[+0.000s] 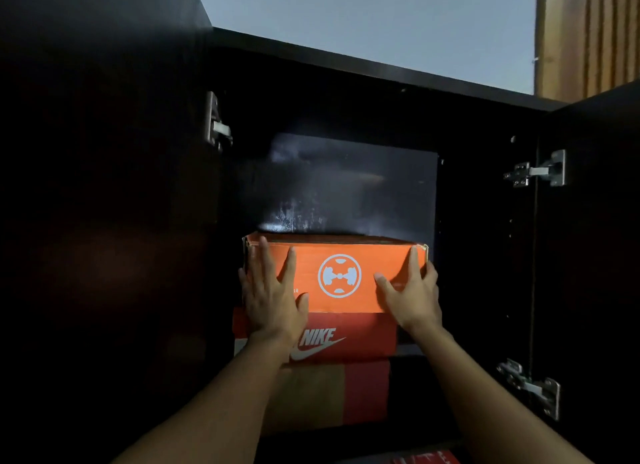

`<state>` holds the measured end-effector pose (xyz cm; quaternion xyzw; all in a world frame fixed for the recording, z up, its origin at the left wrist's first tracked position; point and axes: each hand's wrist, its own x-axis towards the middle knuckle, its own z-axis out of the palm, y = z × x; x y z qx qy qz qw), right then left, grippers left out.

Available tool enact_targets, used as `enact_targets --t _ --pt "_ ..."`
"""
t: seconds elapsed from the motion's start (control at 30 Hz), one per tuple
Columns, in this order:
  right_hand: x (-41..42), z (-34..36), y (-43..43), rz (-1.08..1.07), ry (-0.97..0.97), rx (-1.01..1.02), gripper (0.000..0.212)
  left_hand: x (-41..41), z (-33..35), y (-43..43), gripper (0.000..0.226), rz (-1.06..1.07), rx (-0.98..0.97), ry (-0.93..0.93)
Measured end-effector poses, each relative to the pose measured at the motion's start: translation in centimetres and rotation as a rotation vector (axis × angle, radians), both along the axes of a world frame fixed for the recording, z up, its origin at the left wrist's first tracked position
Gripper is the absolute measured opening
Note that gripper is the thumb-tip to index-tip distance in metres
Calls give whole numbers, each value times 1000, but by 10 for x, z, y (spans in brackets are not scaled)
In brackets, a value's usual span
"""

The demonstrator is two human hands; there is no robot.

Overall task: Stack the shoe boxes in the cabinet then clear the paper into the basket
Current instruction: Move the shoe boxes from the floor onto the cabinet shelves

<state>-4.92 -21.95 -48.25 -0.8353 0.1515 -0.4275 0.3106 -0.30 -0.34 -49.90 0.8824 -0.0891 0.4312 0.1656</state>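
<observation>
An orange shoe box (337, 252) with a white round logo sits on top of a stack inside the dark cabinet (381, 79). Under it is a red Nike box (360, 335), and below that a brown and red box (332, 394). My left hand (272, 293) presses flat on the orange box's front face near its left end, fingers straight. My right hand (414, 293) presses flat near the right end, fingers reaching the right corner. No paper or basket is in view.
Both cabinet doors stand open, the left door (104, 221) and the right door (588, 255), with metal hinges (540, 169) on the sides. Dark space lies above the orange box. Another red box (429, 458) shows at the bottom edge. A wooden panel (588, 37) stands at upper right.
</observation>
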Motion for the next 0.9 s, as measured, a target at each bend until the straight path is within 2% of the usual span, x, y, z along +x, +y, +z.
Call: enact_targets --t 0.2,0.3,0.47,0.57,0.73,0.9 --pt "29 -6 -4 3 80 -44 88 22 10 -16 95 -28 68 34" --pt "34 -7 -5 18 37 -33 89 27 11 -20 96 -17 55 18" --pt "29 -19 -9 94 -71 99 106 29 -4 -13 100 18 57 -112" --pt "28 -22 -2 140 -77 85 101 33 -8 -13 101 16 20 -140" --pt "34 -19 12 183 -57 62 94 29 -3 -8 104 48 41 -59" --pt "28 -20 16 37 5 -41 90 19 0 -6 104 25 72 8"
